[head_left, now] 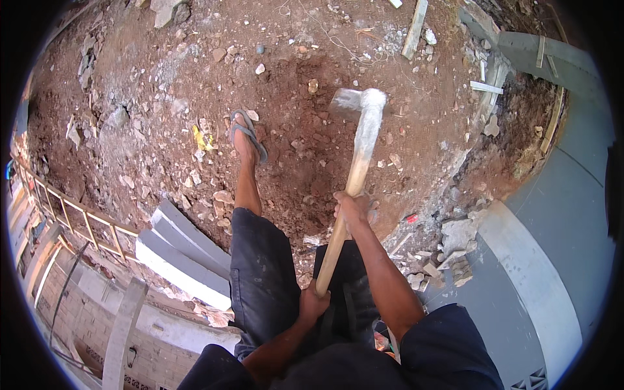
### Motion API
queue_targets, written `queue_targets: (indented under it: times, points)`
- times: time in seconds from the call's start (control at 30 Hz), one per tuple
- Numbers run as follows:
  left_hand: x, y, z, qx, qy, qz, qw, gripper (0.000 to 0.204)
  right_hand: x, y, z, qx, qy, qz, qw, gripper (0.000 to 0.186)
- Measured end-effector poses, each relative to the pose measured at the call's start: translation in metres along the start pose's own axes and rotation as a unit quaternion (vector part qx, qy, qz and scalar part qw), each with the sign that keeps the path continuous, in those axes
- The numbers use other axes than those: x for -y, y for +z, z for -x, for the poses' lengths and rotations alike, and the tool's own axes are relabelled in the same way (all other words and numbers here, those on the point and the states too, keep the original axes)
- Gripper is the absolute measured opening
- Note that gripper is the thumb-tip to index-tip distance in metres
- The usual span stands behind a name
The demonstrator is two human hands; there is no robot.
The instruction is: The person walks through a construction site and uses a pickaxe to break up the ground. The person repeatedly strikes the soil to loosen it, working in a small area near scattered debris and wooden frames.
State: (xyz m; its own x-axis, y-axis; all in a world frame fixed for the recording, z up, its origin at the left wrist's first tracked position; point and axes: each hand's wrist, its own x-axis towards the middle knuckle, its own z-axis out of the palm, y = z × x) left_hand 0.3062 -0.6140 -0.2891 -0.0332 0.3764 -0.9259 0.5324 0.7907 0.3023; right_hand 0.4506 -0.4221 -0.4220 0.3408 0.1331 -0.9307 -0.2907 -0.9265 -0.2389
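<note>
A hoe (339, 237) with a long wooden handle slants up and to the right in front of me. Its pale, dust-coated head (373, 101) hangs over reddish loose soil (296, 156), the blade pointing left; whether it touches the ground I cannot tell. My right hand (353, 209) is wrapped round the middle of the handle. Lower down, my left hand (314, 303) grips the handle near its butt end. My left foot, in a grey flip-flop (249, 135), stands on the dirt left of the hoe.
Grey blocks (185, 250) lie left of my leg, beside a wooden ladder-like frame (78, 218). Broken stones (458, 237) and rubble sit at right, along a smooth grey surface (559, 214). A wood strip (415, 29) and a yellow scrap (202, 138) lie on the soil.
</note>
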Motion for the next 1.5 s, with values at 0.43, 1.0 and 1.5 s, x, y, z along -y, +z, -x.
queue_targets:
  times: [0.43, 1.0, 1.5]
  points:
    - [0.047, 0.005, -0.051, 0.052, -0.081, -0.070, 0.993, 0.039, -0.060, 0.002, -0.088, -0.032, 0.089, -0.027, 0.995, 0.013]
    - [-0.120, -0.142, -0.053, -0.065, 0.164, -0.088, 0.980, 0.037, 0.154, 0.008, -0.001, 0.052, -0.050, -0.196, 0.978, 0.012]
    - [-0.084, -0.469, -0.015, -0.154, 0.111, -0.205, 0.960, 0.045, 0.158, 0.311, 0.141, 0.166, 0.173, -0.265, 0.934, 0.017]
